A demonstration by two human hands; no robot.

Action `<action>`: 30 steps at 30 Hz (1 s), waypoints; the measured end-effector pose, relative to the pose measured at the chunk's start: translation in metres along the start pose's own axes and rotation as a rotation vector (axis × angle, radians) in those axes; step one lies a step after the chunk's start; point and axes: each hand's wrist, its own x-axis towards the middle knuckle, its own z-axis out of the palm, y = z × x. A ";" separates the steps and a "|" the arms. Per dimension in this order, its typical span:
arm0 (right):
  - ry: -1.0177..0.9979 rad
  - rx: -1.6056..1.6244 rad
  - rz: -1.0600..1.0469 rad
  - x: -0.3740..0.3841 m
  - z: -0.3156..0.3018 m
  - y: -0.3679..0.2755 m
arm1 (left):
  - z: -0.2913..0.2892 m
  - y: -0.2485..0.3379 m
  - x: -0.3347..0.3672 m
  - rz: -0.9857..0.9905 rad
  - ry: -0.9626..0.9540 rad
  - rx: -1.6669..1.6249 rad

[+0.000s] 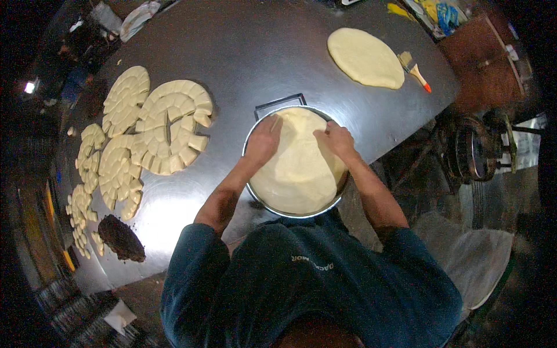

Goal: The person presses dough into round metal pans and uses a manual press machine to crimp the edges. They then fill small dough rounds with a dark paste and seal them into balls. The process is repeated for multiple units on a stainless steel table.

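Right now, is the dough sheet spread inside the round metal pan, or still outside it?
Inside: the dough sheet covers most of the round metal pan, with both hands pressing its upper edge.

A dark metal table [243,52] fills the view. At its far right lies a flat round of pale dough [364,57], with a pastry brush [414,70] just beside it. On the table's left, rounds of dough cut into small pieces [165,124] lie clustered. Near the table's left front edge sits a dark crumbly mound [120,238].
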 end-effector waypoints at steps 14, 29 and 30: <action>-0.272 0.549 -0.046 0.025 0.009 -0.010 | -0.005 0.020 -0.002 -0.103 -0.325 0.031; 0.110 -0.324 -0.761 0.000 0.077 -0.048 | 0.003 0.012 -0.020 -0.115 -0.450 0.239; 0.055 -0.388 -0.796 0.008 0.073 -0.049 | 0.005 0.017 -0.030 -0.173 -0.411 0.229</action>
